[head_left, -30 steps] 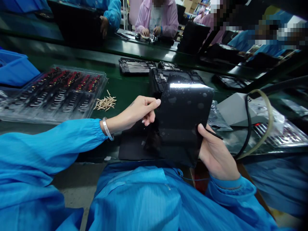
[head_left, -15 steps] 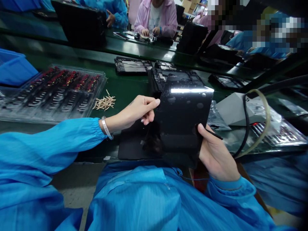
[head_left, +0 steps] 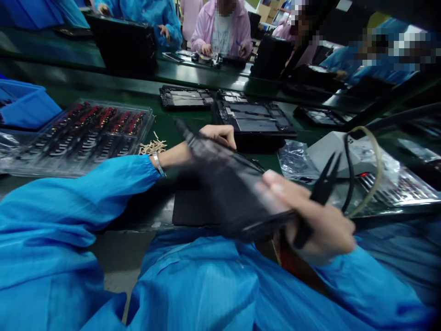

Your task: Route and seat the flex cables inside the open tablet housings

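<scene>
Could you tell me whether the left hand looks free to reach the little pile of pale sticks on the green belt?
Probably not at once: the left hand grips the far edge of the dark panel. The pale sticks lie close beside its wrist with nothing between.

A dark, glossy flat panel (head_left: pixel 227 184), blurred by motion, is held up off the bench above the near edge, tilted so its long side runs from upper left down to lower right. The left hand (head_left: pixel 215 135) grips its far upper edge, fingers curled over the top. The right hand (head_left: pixel 310 225) holds the lower right end, thumb on the top face. That same hand also holds black tweezers (head_left: pixel 319 195), their two tips pointing upward.
</scene>
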`<state>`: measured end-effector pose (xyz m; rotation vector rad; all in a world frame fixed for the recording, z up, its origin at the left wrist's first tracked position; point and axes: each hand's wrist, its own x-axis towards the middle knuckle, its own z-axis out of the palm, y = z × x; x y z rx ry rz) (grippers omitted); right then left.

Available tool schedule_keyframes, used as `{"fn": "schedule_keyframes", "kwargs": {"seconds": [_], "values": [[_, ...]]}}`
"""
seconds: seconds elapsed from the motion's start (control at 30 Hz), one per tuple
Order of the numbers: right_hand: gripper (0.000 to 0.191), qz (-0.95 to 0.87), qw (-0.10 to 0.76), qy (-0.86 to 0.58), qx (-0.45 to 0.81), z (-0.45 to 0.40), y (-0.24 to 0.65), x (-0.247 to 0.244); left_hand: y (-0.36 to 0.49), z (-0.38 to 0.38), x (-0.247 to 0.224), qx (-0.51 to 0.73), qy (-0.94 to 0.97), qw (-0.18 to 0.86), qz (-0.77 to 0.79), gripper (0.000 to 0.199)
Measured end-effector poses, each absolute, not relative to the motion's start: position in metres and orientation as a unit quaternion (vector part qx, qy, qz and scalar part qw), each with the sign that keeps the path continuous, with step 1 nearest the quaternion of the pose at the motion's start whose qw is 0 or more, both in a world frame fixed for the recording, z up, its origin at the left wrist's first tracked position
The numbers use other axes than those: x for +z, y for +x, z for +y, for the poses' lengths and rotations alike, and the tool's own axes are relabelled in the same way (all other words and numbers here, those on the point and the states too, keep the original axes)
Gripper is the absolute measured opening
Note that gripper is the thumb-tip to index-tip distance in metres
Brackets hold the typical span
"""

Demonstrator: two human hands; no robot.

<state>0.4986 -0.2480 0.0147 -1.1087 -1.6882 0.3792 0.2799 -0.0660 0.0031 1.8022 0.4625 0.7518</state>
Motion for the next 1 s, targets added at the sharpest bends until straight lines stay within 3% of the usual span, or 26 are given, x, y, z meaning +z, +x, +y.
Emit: {"fn": "schedule_keyframes", "kwargs": {"seconds": [0.1, 0.2, 0.3, 0.43, 0.63, 0.7, 0.8, 0.87, 1.0], "values": [[0.053, -0.864, 0.394, -0.314, -0.015, -0.246, 0.5, -0.006, 0.268, -0.059, -0.01, 0.281, 0.787, 0.51, 0.206, 0.043], [0.053, -0.9, 0.31, -0.266, -0.151, -0.245, 0.505, -0.032, 0.235, -0.057, -0.017, 0.234, 0.853, 0.354, 0.303, 0.041], [0.046, -0.897, 0.297, -0.288, -0.157, -0.248, 0.506, -0.048, 0.196, -0.066, -0.018, 0.146, 0.878, 0.175, 0.422, 0.035], [0.035, -0.904, 0.261, -0.31, -0.139, -0.251, 0.498, -0.055, 0.17, -0.091, -0.031, 0.086, 0.877, 0.141, 0.45, 0.045], [0.039, -0.913, 0.266, -0.3, -0.076, -0.244, 0.493, -0.066, 0.174, -0.123, -0.052, 0.154, 0.817, 0.223, 0.509, 0.057], [0.041, -0.91, 0.273, -0.301, -0.081, -0.242, 0.491, -0.07, 0.182, -0.136, -0.046, 0.186, 0.752, 0.339, 0.533, 0.064], [0.042, -0.904, 0.295, -0.294, -0.094, -0.239, 0.486, -0.074, 0.199, -0.159, -0.031, 0.245, 0.603, 0.563, 0.509, 0.094], [0.044, -0.9, 0.313, -0.29, -0.085, -0.237, 0.483, -0.074, 0.207, -0.174, -0.022, 0.277, 0.525, 0.641, 0.486, 0.11], [0.044, -0.896, 0.359, -0.257, -0.052, -0.234, 0.489, -0.068, 0.183, -0.193, 0.001, 0.343, 0.488, 0.599, 0.535, 0.106]]}}
